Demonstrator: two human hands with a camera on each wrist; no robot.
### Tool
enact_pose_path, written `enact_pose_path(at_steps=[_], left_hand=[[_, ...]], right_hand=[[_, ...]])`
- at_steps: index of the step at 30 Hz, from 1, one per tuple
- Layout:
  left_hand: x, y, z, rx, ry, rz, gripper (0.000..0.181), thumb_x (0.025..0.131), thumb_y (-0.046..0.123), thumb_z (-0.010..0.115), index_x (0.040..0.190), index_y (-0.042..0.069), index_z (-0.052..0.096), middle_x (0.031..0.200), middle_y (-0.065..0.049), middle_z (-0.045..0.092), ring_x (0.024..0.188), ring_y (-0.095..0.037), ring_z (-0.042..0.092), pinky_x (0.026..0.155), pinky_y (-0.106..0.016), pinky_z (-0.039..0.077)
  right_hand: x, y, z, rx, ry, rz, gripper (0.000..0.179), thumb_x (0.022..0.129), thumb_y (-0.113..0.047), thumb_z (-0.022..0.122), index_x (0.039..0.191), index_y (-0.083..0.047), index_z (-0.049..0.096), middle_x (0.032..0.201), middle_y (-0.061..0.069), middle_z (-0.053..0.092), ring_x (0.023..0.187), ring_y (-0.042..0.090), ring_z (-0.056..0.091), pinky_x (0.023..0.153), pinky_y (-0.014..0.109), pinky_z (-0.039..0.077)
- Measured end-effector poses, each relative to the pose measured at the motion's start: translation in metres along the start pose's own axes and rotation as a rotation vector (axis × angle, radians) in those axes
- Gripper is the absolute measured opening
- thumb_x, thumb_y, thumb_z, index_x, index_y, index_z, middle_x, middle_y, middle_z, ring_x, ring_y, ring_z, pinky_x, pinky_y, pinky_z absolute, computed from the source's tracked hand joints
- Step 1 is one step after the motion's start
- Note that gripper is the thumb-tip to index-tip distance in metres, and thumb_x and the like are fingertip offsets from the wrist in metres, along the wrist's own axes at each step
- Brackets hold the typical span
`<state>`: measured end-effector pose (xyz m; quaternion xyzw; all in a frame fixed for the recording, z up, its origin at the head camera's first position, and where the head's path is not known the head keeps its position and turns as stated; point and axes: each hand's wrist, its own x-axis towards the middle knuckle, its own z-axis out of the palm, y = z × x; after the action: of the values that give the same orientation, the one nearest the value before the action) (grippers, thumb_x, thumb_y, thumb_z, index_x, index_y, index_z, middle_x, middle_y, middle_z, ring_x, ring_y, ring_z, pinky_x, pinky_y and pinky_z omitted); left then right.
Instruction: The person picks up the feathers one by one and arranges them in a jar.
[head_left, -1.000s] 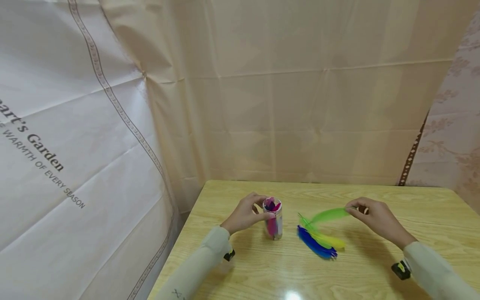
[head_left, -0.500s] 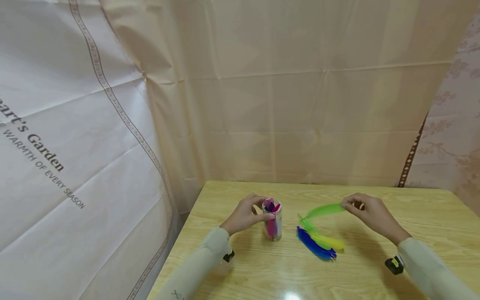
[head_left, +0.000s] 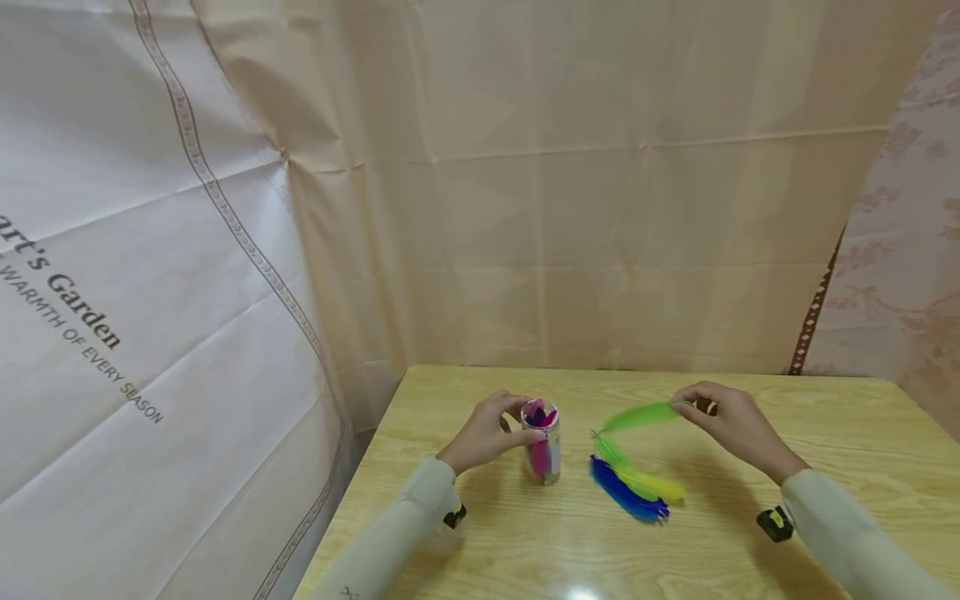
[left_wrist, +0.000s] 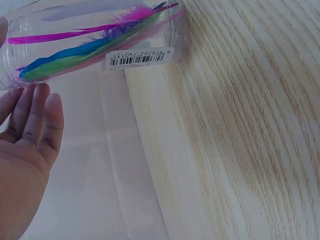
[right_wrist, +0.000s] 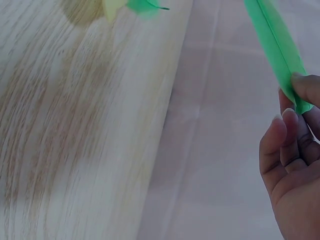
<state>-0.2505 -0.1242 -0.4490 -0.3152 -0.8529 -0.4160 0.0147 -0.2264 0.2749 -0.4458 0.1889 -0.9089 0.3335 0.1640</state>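
A clear plastic jar [head_left: 551, 454] stands upright on the table, with several feathers inside in pink, blue, green and purple. My left hand [head_left: 483, 432] grips it near the rim, thumb on the near side and fingers behind. In the left wrist view a barcode label [left_wrist: 140, 59] shows on the jar [left_wrist: 95, 60]. My right hand [head_left: 738, 421] pinches one end of a green feather [head_left: 637, 415] between thumb and fingers, its other end pointing left. Below it on the table lie another green feather [head_left: 611, 452], a yellow feather [head_left: 663, 487] and a blue feather [head_left: 626, 493].
The wooden table [head_left: 465, 550] has its far edge close to a beige cloth backdrop [head_left: 600, 233]. A printed white cloth [head_left: 150, 333] hangs at the left, and a floral cloth [head_left: 892, 283] at the right.
My right hand has moved left and slightly up, bringing the pinched green feather nearer the jar. The left hand keeps its hold on the jar, and the loose feathers stay put.
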Motion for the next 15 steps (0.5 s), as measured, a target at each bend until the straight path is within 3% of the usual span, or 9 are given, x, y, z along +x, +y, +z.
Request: enact_pose_path(at_steps=[15], left_hand=[[0.0004,-0.0022,0.0006,0.002,0.001,-0.007,0.051,0.081,0.049,0.072,0.126,0.028,0.060,0.102,0.010,0.055,0.099,-0.023,0.056,0.072,-0.026,0.052]], right_hand=[[0.0101,-0.0078,0.0005,0.020,0.027,-0.035,0.013,0.094,-0.033,0.062,0.101,-0.025,0.068,0.090,-0.005,0.066,0.067,0.012,0.056,0.057,0.025,0.047]])
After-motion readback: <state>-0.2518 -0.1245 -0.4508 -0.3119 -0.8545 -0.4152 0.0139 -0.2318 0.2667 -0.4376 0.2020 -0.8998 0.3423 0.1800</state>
